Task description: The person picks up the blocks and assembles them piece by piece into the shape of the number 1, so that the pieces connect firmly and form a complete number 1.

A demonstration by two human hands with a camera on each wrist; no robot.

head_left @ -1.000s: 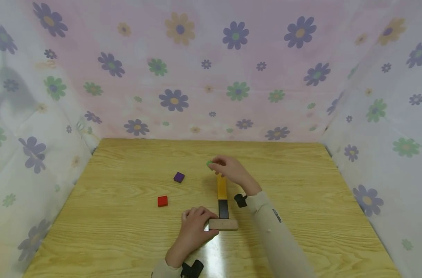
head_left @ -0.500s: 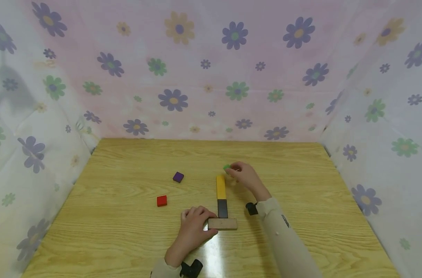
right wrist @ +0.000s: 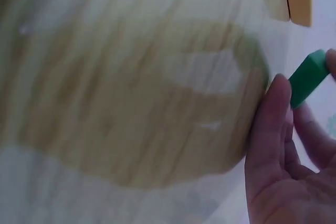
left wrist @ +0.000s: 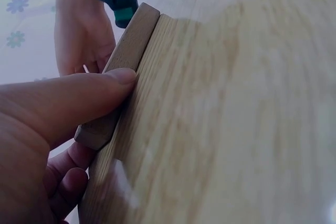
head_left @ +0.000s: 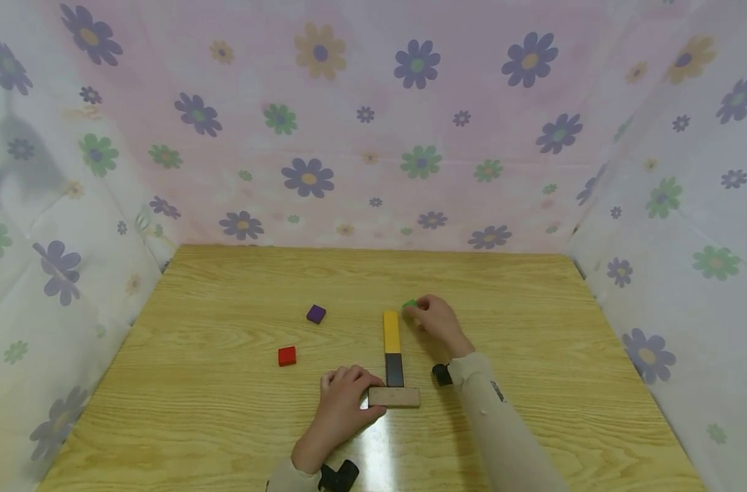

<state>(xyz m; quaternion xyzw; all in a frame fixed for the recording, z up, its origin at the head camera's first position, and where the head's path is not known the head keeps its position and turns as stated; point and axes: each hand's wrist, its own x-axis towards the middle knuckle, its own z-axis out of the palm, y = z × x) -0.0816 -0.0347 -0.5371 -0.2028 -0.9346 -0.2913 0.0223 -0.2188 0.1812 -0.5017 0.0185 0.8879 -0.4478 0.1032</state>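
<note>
My left hand [head_left: 345,403] grips the left end of a plain wooden block [head_left: 396,397], thumb along its near side and fingers on its far side. That block lies crosswise on the table, with a black block [head_left: 394,370] against its far edge. A yellow block [head_left: 391,332] continues the line beyond the black one. My right hand [head_left: 437,320] pinches a small green block [right wrist: 308,78] between thumb and fingers, just right of the yellow block's far end. In the right wrist view the green block appears tilted and off the table.
A purple block [head_left: 316,314] and a red block [head_left: 287,356] lie apart on the left of the wooden table [head_left: 195,410]. Flower-patterned cloth [head_left: 361,137] hangs behind the table and along both sides.
The right hand has carried the green block rightward from over the yellow block's far end, then slightly nearer and lower. The left hand keeps its hold on the wooden block.
</note>
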